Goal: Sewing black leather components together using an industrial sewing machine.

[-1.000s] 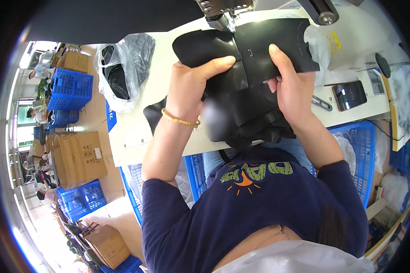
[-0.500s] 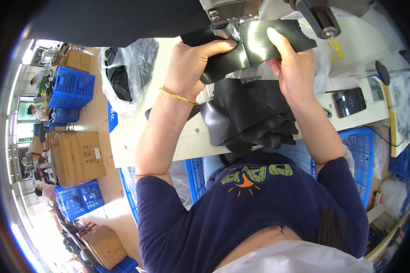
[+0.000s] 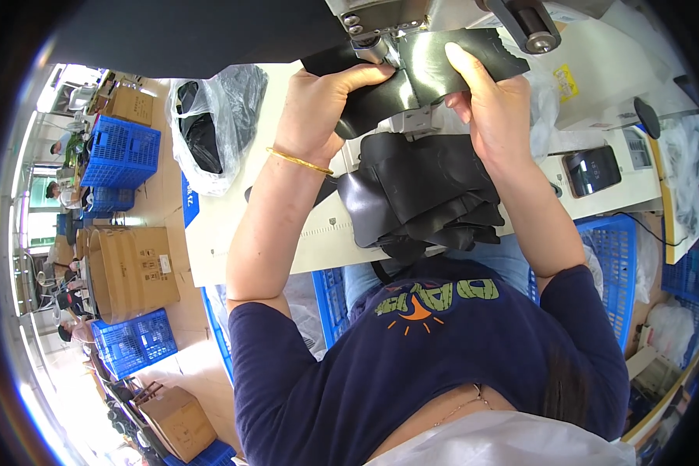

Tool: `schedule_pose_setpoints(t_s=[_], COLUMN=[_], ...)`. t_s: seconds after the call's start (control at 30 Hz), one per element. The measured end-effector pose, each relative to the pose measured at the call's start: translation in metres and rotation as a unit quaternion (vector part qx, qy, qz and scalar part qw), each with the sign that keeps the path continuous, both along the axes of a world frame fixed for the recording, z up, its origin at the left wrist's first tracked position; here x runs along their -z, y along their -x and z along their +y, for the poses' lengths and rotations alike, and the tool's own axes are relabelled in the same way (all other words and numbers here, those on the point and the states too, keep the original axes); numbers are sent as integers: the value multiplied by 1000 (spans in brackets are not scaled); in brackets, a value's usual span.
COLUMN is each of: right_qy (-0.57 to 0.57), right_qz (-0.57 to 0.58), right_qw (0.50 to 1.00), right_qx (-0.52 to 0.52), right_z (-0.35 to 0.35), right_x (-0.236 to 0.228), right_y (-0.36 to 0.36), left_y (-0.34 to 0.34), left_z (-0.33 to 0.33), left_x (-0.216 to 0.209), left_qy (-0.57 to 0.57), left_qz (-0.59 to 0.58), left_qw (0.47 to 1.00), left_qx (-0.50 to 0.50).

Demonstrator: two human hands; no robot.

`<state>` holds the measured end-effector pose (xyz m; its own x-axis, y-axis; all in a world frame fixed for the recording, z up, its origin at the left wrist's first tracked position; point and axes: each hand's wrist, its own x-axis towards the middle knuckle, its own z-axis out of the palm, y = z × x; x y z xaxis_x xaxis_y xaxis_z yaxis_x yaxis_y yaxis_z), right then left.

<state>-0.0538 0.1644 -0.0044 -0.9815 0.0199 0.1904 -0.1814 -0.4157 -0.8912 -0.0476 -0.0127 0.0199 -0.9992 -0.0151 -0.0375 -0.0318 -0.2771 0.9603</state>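
A glossy black sheet of leather-like material [image 3: 431, 68] is stretched between my hands, with a seam line across its middle under the sewing machine's needle area [image 3: 388, 54]. Its left part is pinched by my left hand [image 3: 316, 99], thumb on top and the other fingers hidden beneath. On the right, my right hand [image 3: 493, 105] grips the sheet's near edge, thumb lying on top. Closer to me, a pile of similar black pieces [image 3: 427, 182] rests on the white table at its front edge.
A clear plastic bag with black contents [image 3: 213, 128] lies on the table's left side. To the right is a dark phone-like device [image 3: 592, 171]. Blue crates [image 3: 610, 268] stand below the table edge. Cartons [image 3: 132, 272] and more crates line the floor at left, with people further off.
The view has shifted slightly, so everything sits a little differently in the picture. Both hands keep their hold on the black sheet at the machine.
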Motion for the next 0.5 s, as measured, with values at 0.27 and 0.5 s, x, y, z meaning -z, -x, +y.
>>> schedule_pose_setpoints(t_s=[0.27, 0.5], right_qy=[-3, -6], right_qz=[13, 15], right_qw=[1000, 1000], right_qx=[-6, -11], right_z=[4, 5], right_x=[4, 7], right_y=[3, 6], left_y=[3, 5], left_z=[-3, -5], left_x=[-1, -3], left_qy=[9, 34], left_qz=[-6, -15], left_qw=[1000, 999], left_qx=[12, 20])
